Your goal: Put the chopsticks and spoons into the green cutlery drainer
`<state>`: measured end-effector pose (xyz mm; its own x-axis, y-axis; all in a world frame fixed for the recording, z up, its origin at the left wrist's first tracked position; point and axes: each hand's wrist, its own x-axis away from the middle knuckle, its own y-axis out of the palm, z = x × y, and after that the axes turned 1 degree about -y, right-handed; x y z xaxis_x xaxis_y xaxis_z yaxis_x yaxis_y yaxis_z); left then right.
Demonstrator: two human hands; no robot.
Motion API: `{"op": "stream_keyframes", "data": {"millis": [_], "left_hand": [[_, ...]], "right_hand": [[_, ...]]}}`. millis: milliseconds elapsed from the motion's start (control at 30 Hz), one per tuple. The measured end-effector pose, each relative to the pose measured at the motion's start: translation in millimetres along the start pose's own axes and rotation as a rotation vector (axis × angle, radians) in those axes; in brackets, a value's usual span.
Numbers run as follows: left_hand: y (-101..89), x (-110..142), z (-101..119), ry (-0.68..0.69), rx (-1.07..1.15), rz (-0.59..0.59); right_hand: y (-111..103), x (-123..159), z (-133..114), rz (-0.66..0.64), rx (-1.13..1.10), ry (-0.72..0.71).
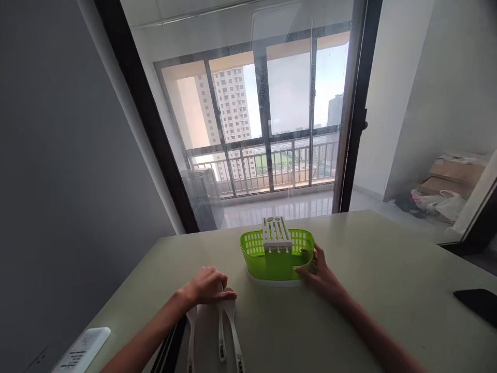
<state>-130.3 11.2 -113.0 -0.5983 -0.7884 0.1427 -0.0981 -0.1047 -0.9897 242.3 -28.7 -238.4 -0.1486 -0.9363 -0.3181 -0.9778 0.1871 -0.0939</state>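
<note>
On the table stands a green utensil caddy [277,267] with slotted side compartments and a white base. A white slotted piece [276,233] covers its middle part. My right hand [320,272] grips the caddy's right end, thumb at the front and fingers round the far side. To the left, my left hand [212,286] is closed over the upper ends of some white long-handled utensils [236,336]. Their handles lie on the table and point toward me; their heads are mostly hidden under my hand. Dark chopsticks [170,342] lie beside them, partly behind my left forearm.
A white printed box or strip [83,349] lies at the table's left edge. A black flat object [477,304] is at the right edge. Beyond the pale green table [373,248] is a dark-framed glass door [272,129]; cardboard boxes and bags [454,186] sit on the floor at right.
</note>
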Motion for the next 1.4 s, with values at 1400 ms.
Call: {"op": "stream_keyframes", "data": {"millis": [1400], "left_hand": [[-52.8, -42, 37, -0.157, -0.178, 0.866]], "right_hand": [[0, 5, 6, 0.000, 0.281, -0.113]]}}
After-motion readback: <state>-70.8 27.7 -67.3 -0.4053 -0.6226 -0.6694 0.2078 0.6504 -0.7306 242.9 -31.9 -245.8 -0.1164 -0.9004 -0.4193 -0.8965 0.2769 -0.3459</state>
